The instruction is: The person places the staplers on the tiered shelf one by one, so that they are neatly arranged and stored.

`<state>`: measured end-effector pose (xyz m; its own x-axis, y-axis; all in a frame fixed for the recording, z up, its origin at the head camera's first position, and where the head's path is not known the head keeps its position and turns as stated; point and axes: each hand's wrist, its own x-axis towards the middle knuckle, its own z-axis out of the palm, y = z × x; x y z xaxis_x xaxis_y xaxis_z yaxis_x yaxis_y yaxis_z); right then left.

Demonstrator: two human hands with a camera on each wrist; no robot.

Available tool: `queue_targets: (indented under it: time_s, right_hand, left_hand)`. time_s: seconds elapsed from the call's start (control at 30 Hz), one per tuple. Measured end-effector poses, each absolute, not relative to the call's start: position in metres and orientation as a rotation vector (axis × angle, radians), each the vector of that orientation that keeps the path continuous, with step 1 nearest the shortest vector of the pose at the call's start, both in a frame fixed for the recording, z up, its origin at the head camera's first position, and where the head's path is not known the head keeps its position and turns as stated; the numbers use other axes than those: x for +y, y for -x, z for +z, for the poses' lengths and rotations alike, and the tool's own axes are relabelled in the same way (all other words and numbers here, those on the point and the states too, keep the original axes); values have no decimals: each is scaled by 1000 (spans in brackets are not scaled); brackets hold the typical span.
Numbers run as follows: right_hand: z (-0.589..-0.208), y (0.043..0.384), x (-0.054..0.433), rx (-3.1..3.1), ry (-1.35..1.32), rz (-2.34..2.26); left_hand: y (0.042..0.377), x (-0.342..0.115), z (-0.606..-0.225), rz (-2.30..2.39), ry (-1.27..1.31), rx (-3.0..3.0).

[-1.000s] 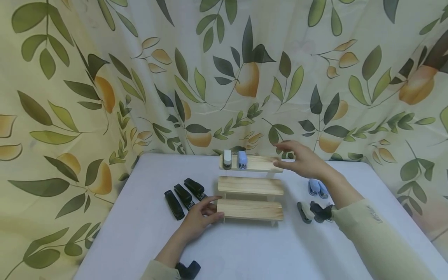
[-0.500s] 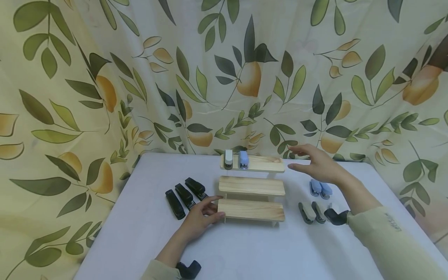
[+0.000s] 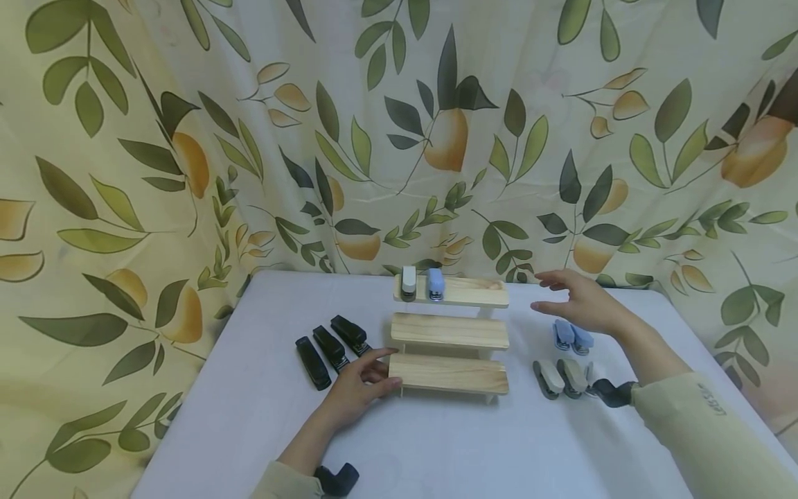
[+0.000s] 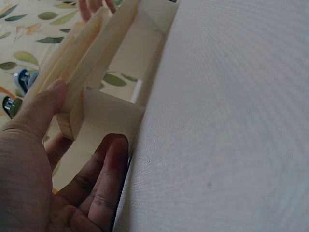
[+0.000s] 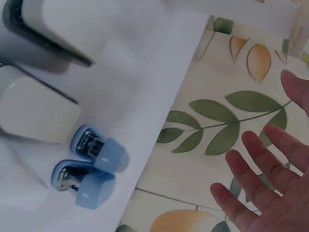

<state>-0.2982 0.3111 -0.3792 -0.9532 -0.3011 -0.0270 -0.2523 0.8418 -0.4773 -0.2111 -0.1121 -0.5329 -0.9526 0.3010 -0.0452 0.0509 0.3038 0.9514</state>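
A three-tier wooden display stand [image 3: 449, 374] stands mid-table. My left hand [image 3: 355, 388] grips the left end of its lowest shelf, thumb at the front edge and index finger at the back. In the left wrist view, the other fingers curl beside the white support [image 4: 108, 113]. On the top shelf, toward the left, sit a white stapler [image 3: 408, 281] and a light blue stapler [image 3: 436, 283]. My right hand [image 3: 580, 301] hovers right of the top shelf with fingers spread, holding nothing. Two blue staplers [image 3: 563, 335] lie on the table near it.
Three black staplers [image 3: 313, 362] lie in a slanted row left of the stand. White staplers [image 3: 548, 379] stand at the right, one partly hidden by the right wrist strap [image 3: 614, 393]. A leaf-patterned curtain [image 3: 399, 138] hangs behind the white table [image 3: 436, 450].
My right hand has drawn away to the right from the top shelf's right end, uncovering more of the white staplers. My left hand stays on the lowest shelf.
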Motion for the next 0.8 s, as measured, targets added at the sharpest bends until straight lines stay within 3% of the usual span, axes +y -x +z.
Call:
queue_targets:
  time_s: [0.8]
  right_hand:
    - [-418, 302, 350, 2823, 306, -596]
  left_hand:
    - [211, -112, -533, 1694, -319, 2372]
